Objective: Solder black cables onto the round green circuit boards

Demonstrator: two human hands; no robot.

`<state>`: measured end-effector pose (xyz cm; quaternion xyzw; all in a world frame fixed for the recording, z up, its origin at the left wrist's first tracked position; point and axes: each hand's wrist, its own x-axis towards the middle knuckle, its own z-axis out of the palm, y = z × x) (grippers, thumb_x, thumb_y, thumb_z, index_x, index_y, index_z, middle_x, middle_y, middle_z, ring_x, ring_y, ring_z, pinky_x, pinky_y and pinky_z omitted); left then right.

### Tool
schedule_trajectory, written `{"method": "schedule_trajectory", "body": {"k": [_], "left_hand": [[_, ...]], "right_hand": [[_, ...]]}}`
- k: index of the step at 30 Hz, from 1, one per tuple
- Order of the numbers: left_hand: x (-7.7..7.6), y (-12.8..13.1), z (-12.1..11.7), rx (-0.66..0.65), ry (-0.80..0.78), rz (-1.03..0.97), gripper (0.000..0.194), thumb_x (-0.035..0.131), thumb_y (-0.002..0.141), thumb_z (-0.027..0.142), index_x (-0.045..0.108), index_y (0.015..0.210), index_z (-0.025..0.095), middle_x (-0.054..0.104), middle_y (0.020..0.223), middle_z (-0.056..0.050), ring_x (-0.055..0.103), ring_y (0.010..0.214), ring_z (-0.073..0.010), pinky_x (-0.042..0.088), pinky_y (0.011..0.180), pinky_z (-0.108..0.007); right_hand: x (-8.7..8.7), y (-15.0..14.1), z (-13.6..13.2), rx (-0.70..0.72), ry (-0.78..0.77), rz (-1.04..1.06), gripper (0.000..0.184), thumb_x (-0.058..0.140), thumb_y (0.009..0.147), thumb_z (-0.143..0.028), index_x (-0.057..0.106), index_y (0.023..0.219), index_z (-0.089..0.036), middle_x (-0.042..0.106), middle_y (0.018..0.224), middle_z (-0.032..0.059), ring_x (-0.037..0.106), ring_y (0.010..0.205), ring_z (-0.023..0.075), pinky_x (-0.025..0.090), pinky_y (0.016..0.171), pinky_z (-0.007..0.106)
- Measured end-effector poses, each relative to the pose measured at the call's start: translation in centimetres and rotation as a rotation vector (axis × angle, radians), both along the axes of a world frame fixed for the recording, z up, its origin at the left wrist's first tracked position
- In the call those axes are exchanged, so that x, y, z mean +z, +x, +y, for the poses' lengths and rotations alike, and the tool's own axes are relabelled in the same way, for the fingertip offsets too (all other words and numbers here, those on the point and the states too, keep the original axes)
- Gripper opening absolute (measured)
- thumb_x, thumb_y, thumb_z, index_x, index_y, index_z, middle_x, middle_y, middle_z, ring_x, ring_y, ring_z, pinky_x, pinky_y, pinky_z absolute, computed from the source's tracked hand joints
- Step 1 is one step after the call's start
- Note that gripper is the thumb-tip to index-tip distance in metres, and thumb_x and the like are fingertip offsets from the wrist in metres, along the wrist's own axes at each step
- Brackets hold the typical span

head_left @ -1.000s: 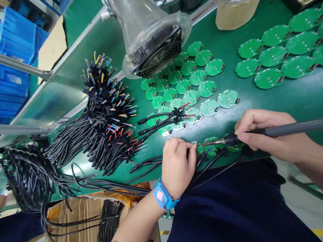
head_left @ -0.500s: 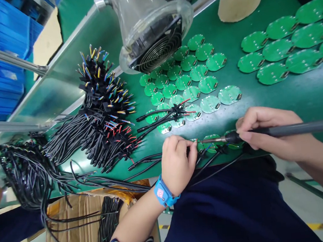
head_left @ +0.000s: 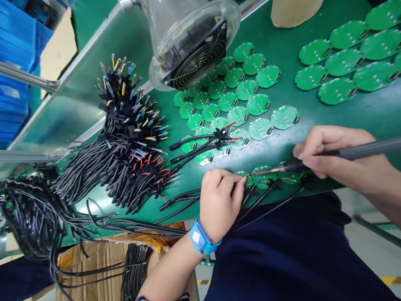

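**Q:** Head view, the only one. Hands?

**A:** The left hand [head_left: 219, 203] is clenched at about 6 o'clock, with a thin lead [head_left: 242, 176] pinched at the fingertips. The right hand [head_left: 339, 158] is wrapped pen-style around a soldering iron [head_left: 374, 149] at about 3 o'clock. Its tip is held at a green round circuit board [head_left: 259, 175] at about 4 o'clock. Contact can't be confirmed.

**Q:** Done and left?

**A:** A heap of black cables with boards attached [head_left: 25, 210] is piled at about 9 o'clock. Wired cable ends are laid across the boards by the hands, and black cable harnesses [head_left: 132, 143] with coloured stripped ends are bunched just left of centre. Many bare boards [head_left: 344, 63] are set out in rows from about 1 to 3 o'clock, so far more are seen unwired than wired. An exact count can't be given.

**Q:** Around that?

**A:** A clear fume extractor hood [head_left: 195, 63] is placed at 12 o'clock, blue crates [head_left: 0, 103] at 10 and a cardboard box [head_left: 89, 284] at 8.

**Q:** Labels?

**A:** A small tag is seen on the blue wrist strap [head_left: 199, 236], but nothing legible. No brand can be read.
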<state>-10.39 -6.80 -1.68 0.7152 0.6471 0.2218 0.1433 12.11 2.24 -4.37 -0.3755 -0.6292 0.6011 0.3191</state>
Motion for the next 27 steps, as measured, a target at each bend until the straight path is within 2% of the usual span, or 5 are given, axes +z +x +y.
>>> {"method": "schedule_trajectory", "body": {"k": [6, 11, 17, 24, 27], "left_hand": [[0.24, -0.74, 0.35, -0.127, -0.048, -0.041, 0.009, 0.056, 0.086, 0.024, 0.063, 0.087, 0.019, 0.060, 0.080, -0.003, 0.053, 0.079, -0.0152, 0.043, 0.073, -0.032], [0.22, -0.57, 0.53, -0.090, -0.047, -0.019, 0.012, 0.055, 0.086, 0.025, 0.063, 0.084, 0.017, 0.058, 0.076, -0.003, 0.052, 0.076, -0.0156, 0.042, 0.071, -0.032], [0.30, -0.30, 0.57, -0.082, -0.066, -0.004, 0.014, 0.054, 0.087, 0.025, 0.063, 0.080, 0.017, 0.055, 0.075, -0.003, 0.050, 0.074, -0.0155, 0.042, 0.070, -0.032], [0.48, -0.15, 0.77, -0.074, -0.072, -0.006, 0.014, 0.054, 0.086, 0.024, 0.062, 0.077, 0.017, 0.054, 0.073, -0.003, 0.049, 0.073, -0.0155, 0.041, 0.070, -0.033], [0.61, -0.12, 0.82, -0.077, -0.086, -0.006, 0.014, 0.054, 0.086, 0.024, 0.062, 0.076, 0.017, 0.054, 0.074, -0.003, 0.049, 0.073, -0.0158, 0.042, 0.070, -0.033]], "right_hand": [[0.48, -0.32, 0.26, 0.070, 0.055, -0.021, 0.015, 0.060, 0.079, -0.031, 0.053, 0.070, -0.021, 0.049, 0.053, -0.0040, 0.044, 0.049, 0.0078, 0.033, 0.041, 0.019], [0.54, -0.48, 0.32, 0.093, 0.076, -0.036, 0.013, 0.059, 0.079, -0.027, 0.053, 0.071, -0.020, 0.052, 0.058, -0.0035, 0.045, 0.048, 0.0059, 0.034, 0.041, 0.017], [0.34, -0.35, 0.40, 0.091, 0.054, -0.015, 0.012, 0.058, 0.080, -0.028, 0.053, 0.072, -0.020, 0.050, 0.054, -0.0032, 0.044, 0.048, 0.0078, 0.033, 0.042, 0.019], [0.62, -0.27, 0.09, 0.090, 0.108, -0.025, 0.012, 0.059, 0.078, -0.027, 0.054, 0.071, -0.020, 0.054, 0.058, -0.0026, 0.046, 0.048, 0.0072, 0.035, 0.041, 0.019], [0.45, -0.22, 0.04, 0.058, 0.063, -0.011, 0.012, 0.061, 0.077, -0.027, 0.054, 0.069, -0.020, 0.053, 0.055, -0.0026, 0.046, 0.047, 0.0078, 0.033, 0.042, 0.021]]}}
